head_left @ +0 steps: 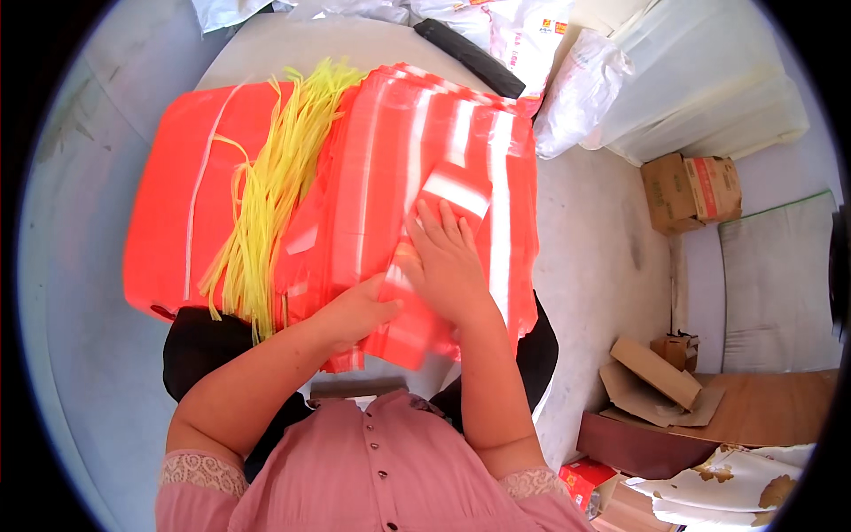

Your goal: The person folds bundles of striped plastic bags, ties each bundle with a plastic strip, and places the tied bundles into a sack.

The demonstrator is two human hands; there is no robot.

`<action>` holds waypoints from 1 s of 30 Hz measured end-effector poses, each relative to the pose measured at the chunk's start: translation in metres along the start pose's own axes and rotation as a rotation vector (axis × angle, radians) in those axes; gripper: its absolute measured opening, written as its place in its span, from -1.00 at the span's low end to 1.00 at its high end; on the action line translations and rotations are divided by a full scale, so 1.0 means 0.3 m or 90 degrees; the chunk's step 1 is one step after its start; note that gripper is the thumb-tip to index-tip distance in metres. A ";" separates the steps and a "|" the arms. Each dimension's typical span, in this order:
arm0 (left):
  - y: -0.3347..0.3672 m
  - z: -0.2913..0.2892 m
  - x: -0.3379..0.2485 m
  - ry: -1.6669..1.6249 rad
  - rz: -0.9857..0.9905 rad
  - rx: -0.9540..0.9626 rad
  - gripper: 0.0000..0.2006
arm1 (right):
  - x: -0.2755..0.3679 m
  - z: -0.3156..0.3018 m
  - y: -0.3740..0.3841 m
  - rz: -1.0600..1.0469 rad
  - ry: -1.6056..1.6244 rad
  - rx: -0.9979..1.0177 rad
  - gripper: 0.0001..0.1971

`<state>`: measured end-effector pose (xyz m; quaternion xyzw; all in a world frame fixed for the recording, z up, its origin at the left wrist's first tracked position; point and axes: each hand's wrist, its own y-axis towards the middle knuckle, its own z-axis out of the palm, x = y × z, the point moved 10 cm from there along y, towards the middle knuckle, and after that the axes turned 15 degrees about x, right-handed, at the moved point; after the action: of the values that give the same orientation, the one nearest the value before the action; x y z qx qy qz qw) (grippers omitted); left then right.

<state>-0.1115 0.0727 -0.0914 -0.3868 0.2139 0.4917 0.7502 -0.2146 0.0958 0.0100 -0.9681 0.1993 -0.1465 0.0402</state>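
Observation:
A thick stack of red-and-white striped plastic sheeting [377,151], perhaps bags, lies in front of me above my lap. On top of it is a narrow folded strip [460,188] of the same plastic, running diagonally. My right hand [441,262] presses flat on this strip, fingers stretched out. My left hand [362,309] is at the strip's lower left edge, thumb and fingers closed on it, its fingertips partly hidden. To the left, a bundle of yellow plastic ties [277,195] lies loosely across the red plastic.
A large red plastic bundle [177,195] with a white string fills the left. Behind are a black rolled item [470,58] and white sacks [581,93]. At right stand a cardboard box [691,191], flattened cardboard [660,386] and a brown board [771,408].

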 end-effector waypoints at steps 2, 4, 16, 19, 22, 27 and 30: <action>-0.003 0.003 -0.003 0.020 -0.014 -0.011 -0.55 | -0.006 0.002 0.013 0.002 -0.006 0.001 -0.45; -0.012 0.021 -0.016 -0.047 0.029 -0.001 -0.58 | -0.044 0.034 0.039 -0.012 0.029 0.042 -0.48; -0.038 0.036 -0.043 -0.066 0.021 -0.008 -0.57 | -0.303 -0.084 -0.106 0.240 0.781 -0.287 -0.63; -0.044 0.059 -0.055 -0.113 0.019 0.011 -0.57 | -0.307 -0.027 -0.231 0.276 0.617 -0.212 -0.61; -0.039 0.055 -0.049 -0.111 0.033 0.051 -0.55 | -0.268 0.017 -0.283 0.272 0.662 -0.147 -0.48; -0.034 0.060 -0.044 -0.101 0.026 0.036 -0.57 | -0.220 0.068 -0.271 0.252 0.752 -0.118 -0.22; -0.033 0.064 -0.044 -0.097 0.016 0.022 -0.58 | -0.229 0.104 -0.262 0.216 0.826 -0.137 -0.16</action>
<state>-0.1093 0.0783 -0.0668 -0.3326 0.1691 0.5252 0.7648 -0.2361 0.1959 -0.0274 -0.6379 0.3458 -0.6689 -0.1617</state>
